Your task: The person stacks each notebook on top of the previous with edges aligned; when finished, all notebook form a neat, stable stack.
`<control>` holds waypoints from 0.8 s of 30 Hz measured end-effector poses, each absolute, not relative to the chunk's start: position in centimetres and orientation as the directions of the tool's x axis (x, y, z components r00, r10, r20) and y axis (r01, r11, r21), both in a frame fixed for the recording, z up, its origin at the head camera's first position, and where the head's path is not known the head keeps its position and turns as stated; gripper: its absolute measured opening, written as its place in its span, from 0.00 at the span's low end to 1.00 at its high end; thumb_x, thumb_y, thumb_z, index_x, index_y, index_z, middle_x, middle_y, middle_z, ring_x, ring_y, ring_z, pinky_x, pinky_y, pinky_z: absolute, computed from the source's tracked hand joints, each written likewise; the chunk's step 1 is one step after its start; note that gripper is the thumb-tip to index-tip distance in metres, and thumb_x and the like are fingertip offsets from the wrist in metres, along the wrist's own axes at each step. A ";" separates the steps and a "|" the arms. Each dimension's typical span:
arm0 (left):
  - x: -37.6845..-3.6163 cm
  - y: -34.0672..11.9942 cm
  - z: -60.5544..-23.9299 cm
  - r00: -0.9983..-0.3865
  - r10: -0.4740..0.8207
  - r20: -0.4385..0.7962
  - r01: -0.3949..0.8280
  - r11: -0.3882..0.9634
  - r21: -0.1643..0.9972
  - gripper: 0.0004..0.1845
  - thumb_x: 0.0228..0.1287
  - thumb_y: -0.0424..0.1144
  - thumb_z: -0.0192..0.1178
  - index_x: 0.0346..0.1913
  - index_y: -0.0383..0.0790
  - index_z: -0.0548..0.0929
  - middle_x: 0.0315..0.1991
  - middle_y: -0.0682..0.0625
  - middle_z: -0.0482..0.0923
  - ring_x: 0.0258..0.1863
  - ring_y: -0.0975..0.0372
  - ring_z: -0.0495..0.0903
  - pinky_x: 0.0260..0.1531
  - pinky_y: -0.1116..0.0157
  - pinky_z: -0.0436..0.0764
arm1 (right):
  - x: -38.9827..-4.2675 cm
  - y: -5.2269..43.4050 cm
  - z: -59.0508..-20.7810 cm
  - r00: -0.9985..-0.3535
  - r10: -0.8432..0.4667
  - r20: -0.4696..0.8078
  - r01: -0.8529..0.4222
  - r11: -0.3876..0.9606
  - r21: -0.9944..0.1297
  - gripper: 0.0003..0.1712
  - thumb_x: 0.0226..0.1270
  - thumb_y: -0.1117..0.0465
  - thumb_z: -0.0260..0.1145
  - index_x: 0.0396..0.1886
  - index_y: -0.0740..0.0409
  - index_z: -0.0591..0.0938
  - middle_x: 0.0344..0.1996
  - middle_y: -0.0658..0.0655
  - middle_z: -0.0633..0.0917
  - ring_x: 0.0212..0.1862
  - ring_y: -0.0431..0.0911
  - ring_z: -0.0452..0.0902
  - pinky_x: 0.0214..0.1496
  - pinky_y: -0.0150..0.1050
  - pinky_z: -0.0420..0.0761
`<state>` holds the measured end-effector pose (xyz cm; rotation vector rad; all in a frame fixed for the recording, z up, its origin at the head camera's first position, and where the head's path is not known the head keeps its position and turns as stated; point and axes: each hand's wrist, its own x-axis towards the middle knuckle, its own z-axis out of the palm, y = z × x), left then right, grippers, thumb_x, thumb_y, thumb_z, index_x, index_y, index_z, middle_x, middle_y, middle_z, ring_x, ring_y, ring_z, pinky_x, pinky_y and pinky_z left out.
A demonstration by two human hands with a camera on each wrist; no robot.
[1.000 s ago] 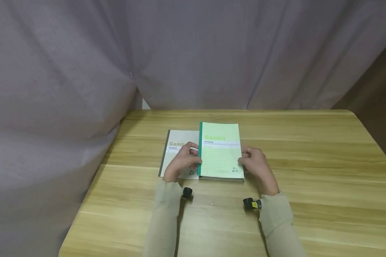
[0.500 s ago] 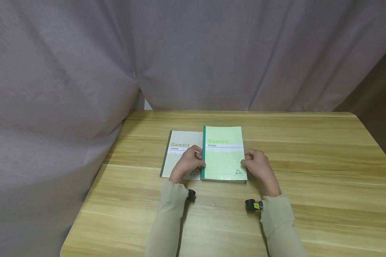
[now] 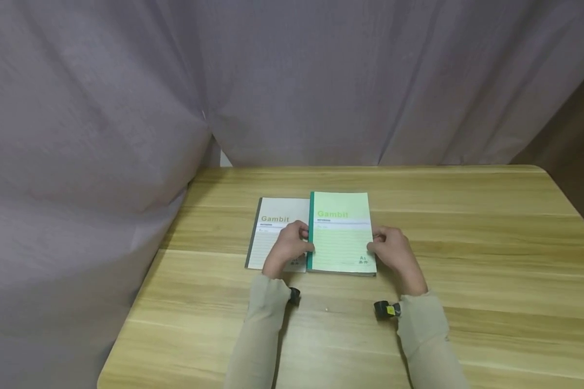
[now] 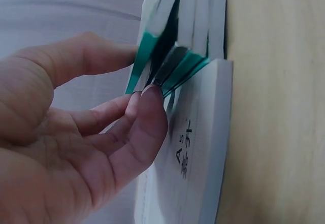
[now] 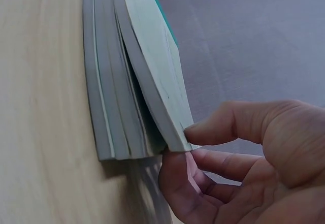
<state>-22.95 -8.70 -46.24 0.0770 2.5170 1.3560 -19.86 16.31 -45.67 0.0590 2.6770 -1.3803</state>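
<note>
A light green notebook (image 3: 340, 243) with a green spine tops a stack of several notebooks (image 5: 109, 87). My left hand (image 3: 288, 244) pinches its spine side, thumb on the cover and fingers curled beneath. At the opposite edge, my right hand (image 3: 394, 249) pinches it between thumb and fingers near the lower corner. Both wrist views show a narrow wedge of gap between this top notebook and those under it. To the left lies a whitish notebook (image 3: 269, 246) with a dark grey spine, partly covered by my left hand.
The notebooks are on a wood-grain table (image 3: 467, 259). A grey curtain (image 3: 292, 81) hangs behind the far edge and down the left side. Small black wrist cameras sit at both cuffs, the right one (image 3: 382, 310) close above the tabletop.
The green notebook has come slightly nearer and a little rightward, lowered over the stack, with both hands keeping their hold. The head view has also shifted slightly.
</note>
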 end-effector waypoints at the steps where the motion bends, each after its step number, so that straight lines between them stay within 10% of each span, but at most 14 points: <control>1: -22.9 -8.7 -46.3 -0.959 0.176 -0.220 -0.084 0.566 0.820 0.23 0.55 0.26 0.68 0.55 0.29 0.77 0.41 0.46 0.76 0.37 0.58 0.75 0.33 0.66 0.80 | -19.8 16.3 -45.7 -0.990 -0.021 -0.139 0.102 0.578 -0.810 0.26 0.59 0.70 0.61 0.57 0.78 0.77 0.26 0.55 0.76 0.28 0.46 0.69 0.27 0.35 0.69; 24: -22.7 -8.8 -45.9 -0.962 0.165 -0.218 -0.074 0.609 0.789 0.21 0.57 0.25 0.67 0.54 0.28 0.76 0.41 0.45 0.75 0.37 0.58 0.73 0.35 0.66 0.77 | -19.7 16.1 -45.5 -0.978 -0.044 -0.206 0.150 0.543 -0.826 0.27 0.61 0.76 0.62 0.60 0.81 0.73 0.38 0.65 0.79 0.37 0.51 0.75 0.35 0.41 0.85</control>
